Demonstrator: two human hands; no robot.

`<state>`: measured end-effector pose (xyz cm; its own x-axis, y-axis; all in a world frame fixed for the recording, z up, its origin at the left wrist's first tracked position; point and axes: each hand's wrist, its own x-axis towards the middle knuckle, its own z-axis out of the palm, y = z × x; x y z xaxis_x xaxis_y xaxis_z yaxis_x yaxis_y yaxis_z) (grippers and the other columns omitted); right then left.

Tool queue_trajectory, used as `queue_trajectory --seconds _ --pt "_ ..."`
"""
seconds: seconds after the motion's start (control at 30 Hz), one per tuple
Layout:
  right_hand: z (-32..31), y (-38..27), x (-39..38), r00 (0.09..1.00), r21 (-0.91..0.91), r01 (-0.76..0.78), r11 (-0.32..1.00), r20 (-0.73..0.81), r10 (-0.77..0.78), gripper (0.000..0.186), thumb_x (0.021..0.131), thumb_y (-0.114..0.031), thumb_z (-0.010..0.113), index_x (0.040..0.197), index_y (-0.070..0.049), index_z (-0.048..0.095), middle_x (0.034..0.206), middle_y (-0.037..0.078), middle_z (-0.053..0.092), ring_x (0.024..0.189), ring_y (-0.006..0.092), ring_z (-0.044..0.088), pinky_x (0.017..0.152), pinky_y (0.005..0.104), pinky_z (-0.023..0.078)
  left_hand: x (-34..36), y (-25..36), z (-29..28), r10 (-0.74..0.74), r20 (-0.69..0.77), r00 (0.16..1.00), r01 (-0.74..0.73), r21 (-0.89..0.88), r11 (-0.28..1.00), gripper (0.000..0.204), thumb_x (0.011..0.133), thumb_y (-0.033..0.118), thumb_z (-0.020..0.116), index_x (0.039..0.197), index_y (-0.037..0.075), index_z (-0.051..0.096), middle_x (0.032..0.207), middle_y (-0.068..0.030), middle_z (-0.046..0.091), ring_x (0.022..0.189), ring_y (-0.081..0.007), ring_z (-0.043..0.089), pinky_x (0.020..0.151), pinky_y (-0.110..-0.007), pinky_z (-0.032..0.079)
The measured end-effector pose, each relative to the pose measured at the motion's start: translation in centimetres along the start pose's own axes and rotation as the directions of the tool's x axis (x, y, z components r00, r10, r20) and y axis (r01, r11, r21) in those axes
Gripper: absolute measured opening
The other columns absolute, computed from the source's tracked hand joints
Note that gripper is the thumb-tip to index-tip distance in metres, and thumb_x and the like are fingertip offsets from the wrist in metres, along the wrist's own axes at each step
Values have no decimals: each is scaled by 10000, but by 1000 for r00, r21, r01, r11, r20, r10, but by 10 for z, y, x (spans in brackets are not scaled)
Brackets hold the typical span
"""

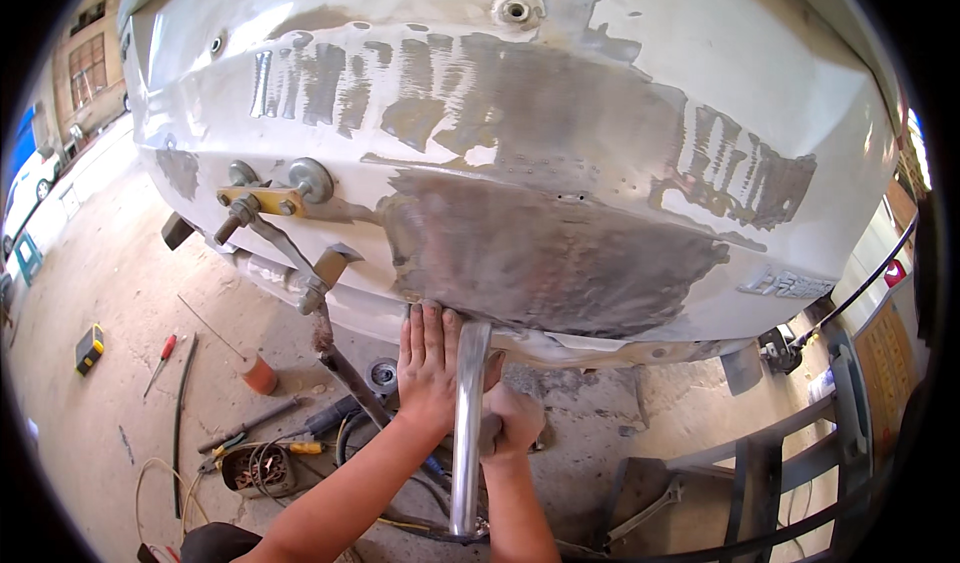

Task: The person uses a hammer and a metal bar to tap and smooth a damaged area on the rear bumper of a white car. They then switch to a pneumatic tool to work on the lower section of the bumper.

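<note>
This 1 view comes from the left of 2 fisheye cameras worn side by side on the person's head. It faces forward and steeply down, upright and unmirrored. The white vehicle panel (560,133) stands close ahead, spanning the frame from 9 round past 12 to 3 o'clock. The forearms come in from 7 and near 6 o'clock, and the left hand (428,363) and right hand (515,423) sit just below centre, within arm's reach. The floor (100,293) is seen from above at 8 o'clock. Toward 10 o'clock the view reaches a distant building (90,53). Black corners frame the curved rim.
</note>
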<state>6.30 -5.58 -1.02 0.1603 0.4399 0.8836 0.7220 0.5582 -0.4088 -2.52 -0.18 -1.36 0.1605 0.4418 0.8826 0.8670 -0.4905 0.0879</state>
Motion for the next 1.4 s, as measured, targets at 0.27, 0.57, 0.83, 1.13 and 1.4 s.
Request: queue_trajectory --seconds 0.27,0.57,0.83,1.13,1.4 --pt "6 -3 -1 993 142 112 983 -63 -104 302 807 -232 581 561 -78 496 471 79 468 408 219 528 410 281 387 -3 -3 0 -23 46 999 23 11 1000 809 733 443 651 1283 -79 371 1326 -314 340 1222 -445 373 1005 -506 316" --pt "6 -6 1 998 199 11 980 -67 2 387 792 -347 590 555 -80 440 477 70 435 402 227 504 404 287 385 -1 -5 -4 41 80 996 -42 4 999 818 723 414 675 1216 -163 372 1254 -388 350 1188 -512 362 1002 -538 305" --pt "5 -9 1 996 222 -70 973 -34 80 412 802 -385 561 553 -78 441 468 75 418 387 218 470 399 292 360 2 -3 -9 46 100 994 -44 -17 999 805 729 385 684 1183 -202 372 1215 -427 355 1160 -545 368 992 -557 312" --pt "6 -13 7 986 196 -163 967 3 165 474 784 -494 562 550 -100 439 473 62 404 395 236 463 394 309 363 -1 -5 -5 4 113 994 -3 -13 1000 746 744 372 655 1237 -123 395 1307 -329 343 1219 -460 360 1012 -507 312" --pt "8 -11 5 984 273 -145 951 -60 167 369 773 -344 589 542 -96 443 472 60 422 389 229 478 405 290 382 -5 -4 -6 -21 147 989 31 -62 998 629 806 275 537 1285 -98 371 1356 -314 293 1259 -454 309 1044 -513 251"
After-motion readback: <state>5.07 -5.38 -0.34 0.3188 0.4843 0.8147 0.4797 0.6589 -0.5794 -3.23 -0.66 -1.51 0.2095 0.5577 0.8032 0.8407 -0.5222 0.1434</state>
